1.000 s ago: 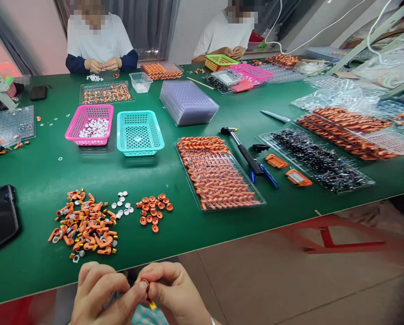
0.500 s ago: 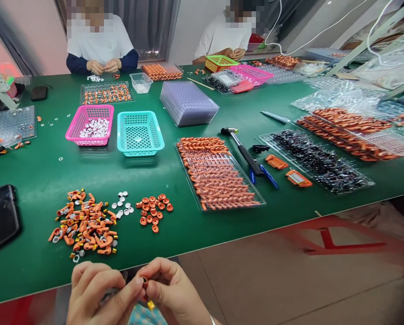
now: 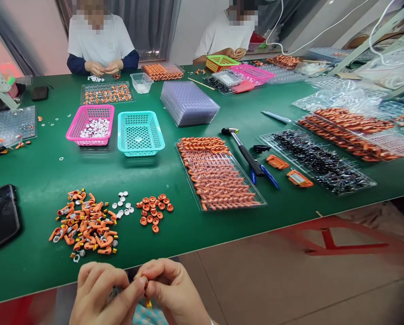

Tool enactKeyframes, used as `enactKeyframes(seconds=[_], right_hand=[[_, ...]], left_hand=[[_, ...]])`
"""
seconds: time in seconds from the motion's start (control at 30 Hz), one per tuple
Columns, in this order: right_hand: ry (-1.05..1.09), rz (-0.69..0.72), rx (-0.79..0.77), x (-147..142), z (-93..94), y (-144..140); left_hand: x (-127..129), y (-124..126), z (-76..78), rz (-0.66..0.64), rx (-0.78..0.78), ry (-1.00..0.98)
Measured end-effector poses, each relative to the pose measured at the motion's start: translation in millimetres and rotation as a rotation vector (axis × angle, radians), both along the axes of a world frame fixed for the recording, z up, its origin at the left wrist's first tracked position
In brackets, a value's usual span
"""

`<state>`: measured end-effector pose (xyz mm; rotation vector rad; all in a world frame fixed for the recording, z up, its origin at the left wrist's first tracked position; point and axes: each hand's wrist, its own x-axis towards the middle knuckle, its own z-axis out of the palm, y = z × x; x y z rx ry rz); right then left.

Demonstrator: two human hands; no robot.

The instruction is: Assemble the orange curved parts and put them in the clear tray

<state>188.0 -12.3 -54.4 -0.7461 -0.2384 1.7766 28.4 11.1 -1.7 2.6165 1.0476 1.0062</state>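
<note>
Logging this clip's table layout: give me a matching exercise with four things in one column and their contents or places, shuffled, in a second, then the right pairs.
Things:
1. pink basket
2. teal basket
3. hammer
4. small orange part

Places or states:
A. pinched between the left hand and right hand, below the table edge
B. holds white pieces
C. lies right of the tray of orange parts
D. nothing seen inside

Pairs: 1-B, 2-D, 3-C, 4-A
</note>
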Motion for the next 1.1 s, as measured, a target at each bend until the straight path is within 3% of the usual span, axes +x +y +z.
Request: enactKeyframes(seconds=[0.1,0.2,0.33,0.57,0.73,0.87,0.97,1.1], right_hand=[[0.050,0.043,0.015,1,1.3,1],[0.097,0.078,0.045,2,4.9,3],[0.137,0.098,0.045,2,6.9,5],[0.118,0.166,0.040,7,-2.5,7],[-0.046,0.286,0.218,19,4.1,11],[-0.229,0.248,0.354,23,10.5,10],[-0.251,0.192,0.340,20,8.1,10],[-0.109,0.101,0.216,15,3.6,13]], left_hand=[[-1,4,-3.0,-0.006,-0.209,-0.080],[-2,6,-6.1,0.052,-0.312,-0.134],[0,7,-5.0,0.092,-0.352,-0.150],[3,13,-5.2,-0.070,-0.399,-0.176],[3,16,-5.6,-0.033,-0.419,-0.169],[7,21,0.5,-0.072,-0.381,-0.141],[10,23,2.6,-0.094,-0.398,-0.160],[10,20,-1.4,-0.030,-0.635,-0.272]])
